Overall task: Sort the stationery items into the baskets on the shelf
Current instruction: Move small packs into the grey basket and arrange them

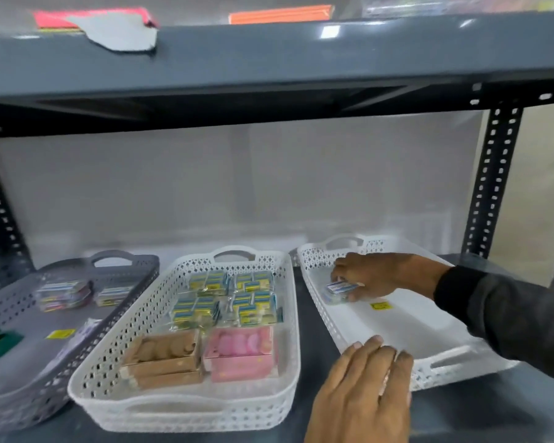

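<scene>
From the head camera, three baskets were seen side by side on a dark shelf (317,314). The right hand (375,274) was reached across into the far left corner of the right white basket (359,324), its arm in a dark sleeve (499,311). A small blue and white packet (339,288) was pinched in its fingers, low near the basket floor. The left hand (365,388) was laid flat, fingers together, on that basket's near corner. Small boxes were packed in the middle white basket (186,407). A few packets were kept in the grey basket (16,401).
</scene>
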